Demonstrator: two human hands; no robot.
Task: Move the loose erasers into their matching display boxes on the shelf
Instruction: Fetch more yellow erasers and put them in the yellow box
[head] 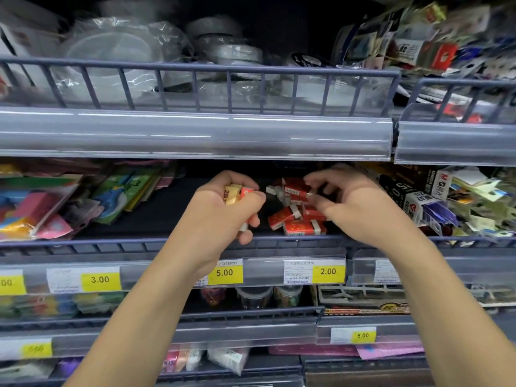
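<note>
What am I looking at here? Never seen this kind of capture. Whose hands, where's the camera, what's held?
There is no robot: a person wears one wide-angle camera on the head, looking forward and down at a shop shelf. The left hand grips a small bunch of erasers in yellow and orange-red paper sleeves. The right hand reaches with curled fingers into a loose pile of white erasers in red sleeves on the dark grey wire-fronted shelf; whether it already pinches one is unclear. Yellow price tags line the shelf edge. Colourful packets lie to the left, black-and-white stationery boxes to the right.
</note>
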